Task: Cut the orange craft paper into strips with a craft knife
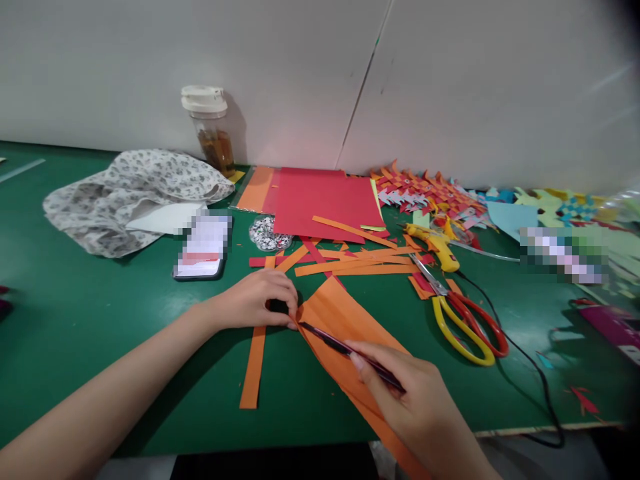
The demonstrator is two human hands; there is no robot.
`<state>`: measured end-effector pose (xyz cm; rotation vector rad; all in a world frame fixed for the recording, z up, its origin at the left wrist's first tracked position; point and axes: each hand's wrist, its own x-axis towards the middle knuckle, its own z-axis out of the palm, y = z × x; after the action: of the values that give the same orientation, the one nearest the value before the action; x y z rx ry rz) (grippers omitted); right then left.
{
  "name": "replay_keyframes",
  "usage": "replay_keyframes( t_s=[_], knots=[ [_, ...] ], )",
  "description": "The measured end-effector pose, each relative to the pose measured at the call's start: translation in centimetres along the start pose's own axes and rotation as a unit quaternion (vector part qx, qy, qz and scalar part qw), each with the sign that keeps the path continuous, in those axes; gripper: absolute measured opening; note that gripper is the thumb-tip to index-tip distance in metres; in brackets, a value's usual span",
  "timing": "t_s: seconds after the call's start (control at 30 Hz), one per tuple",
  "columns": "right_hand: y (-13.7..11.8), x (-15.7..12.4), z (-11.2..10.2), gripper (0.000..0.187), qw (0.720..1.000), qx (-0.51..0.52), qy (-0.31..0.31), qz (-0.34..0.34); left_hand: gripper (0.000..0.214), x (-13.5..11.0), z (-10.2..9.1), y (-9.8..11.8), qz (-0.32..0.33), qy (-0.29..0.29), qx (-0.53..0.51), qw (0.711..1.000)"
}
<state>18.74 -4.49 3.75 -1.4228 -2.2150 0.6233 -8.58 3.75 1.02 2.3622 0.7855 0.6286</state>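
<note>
Left grip (267,298) pinching orange paper (357,320) at corner; right grip (420,390) clasping slim, dark, pointed tool (324,337).

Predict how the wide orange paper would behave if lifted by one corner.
The orange paper looks thin, so it is probably light. Its curving edge suggests it may flex easily. Being long, its unheld end would likely droop.

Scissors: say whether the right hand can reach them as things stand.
Probably yes: the scissors lie near the right hand, with nothing seen lying over them. That hand grips a slim dark tool, though, which likely needs putting down first.
</note>
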Motion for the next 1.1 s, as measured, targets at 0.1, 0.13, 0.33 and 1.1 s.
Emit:
replay_keyframes(
  t_s=[0.1,0.13,0.33,1.1],
  knots=[
    [-0.5,0.2,0.1,0.025,1.0,0.006,-0.004,-0.01,0.015,0.0,-0.1,0.2,-0.003,-0.001,0.009,1.0],
    [-0.6,0.3,0.2,0.026,1.0,0.006,-0.006,-0.016,0.016,0.1,-0.1,0.3,-0.003,-0.001,0.011,1.0],
    [-0.8,0.0,0.7,0.028,0.999,-0.01,-0.003,-0.047,0.018,0.1,-0.2,0.4,-0.002,-0.001,0.016,1.0],
    [-0.5,-4.1,-1.5,0.029,0.995,-0.066,-0.035,-0.061,0.017,-0.1,-0.2,0.2,0.001,-0.013,0.017,1.0]
  ],
)
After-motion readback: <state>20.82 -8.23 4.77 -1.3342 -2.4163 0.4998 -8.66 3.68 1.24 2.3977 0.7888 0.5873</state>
